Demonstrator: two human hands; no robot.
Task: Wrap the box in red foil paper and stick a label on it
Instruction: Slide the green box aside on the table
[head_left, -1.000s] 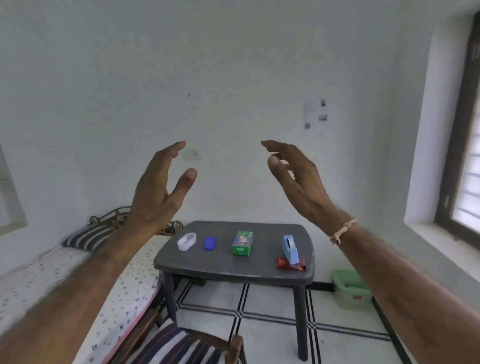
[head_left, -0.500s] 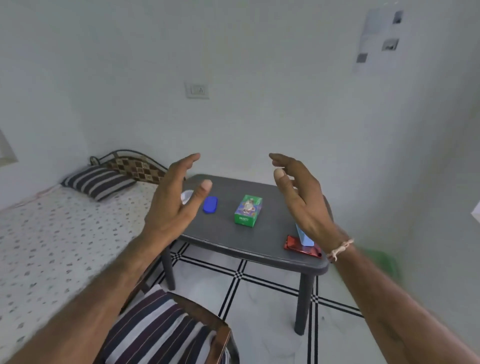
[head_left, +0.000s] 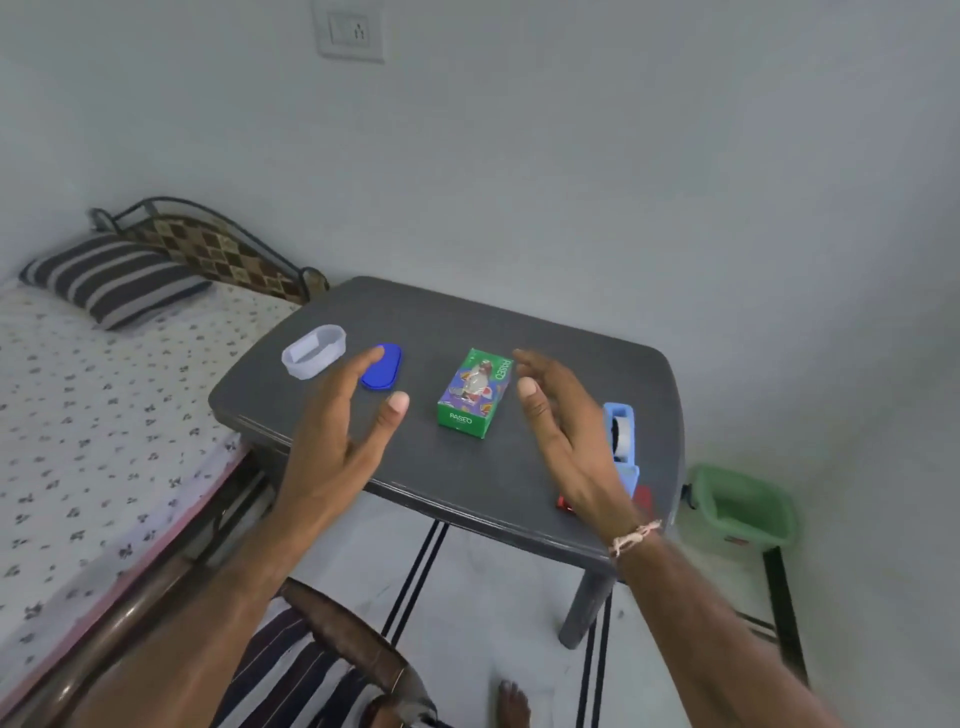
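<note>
From the head camera we are looking down on a dark grey table (head_left: 467, 483), and both our hands hang above it with nothing in them. Our left hand (head_left: 332, 447) is spread wide, fingers straight and thumb out. Our right hand (head_left: 566, 436) is open too, palm turned inward and fingers loosely extended.

Between the two hands the green box (head_left: 472, 392) lies flat near the middle of the table, bare and with no wrapping on it. The red foil paper (head_left: 645, 499) is at the near right corner. Only slivers of it show past our right wrist, and it lies under a blue tape dispenser (head_left: 621, 436).

At the far left sits a clear oval container (head_left: 313, 351) with something white inside, though we cannot tell whether that is the label. Just beside it lies a blue oval lid (head_left: 387, 366), its near end hidden by our left fingers. A green bin (head_left: 743, 506) stands on the floor off to the right.

We judge the job has barely begun. The foil has to come out from under the dispenser, and then comes the wrapping, the taping and the label.
</note>
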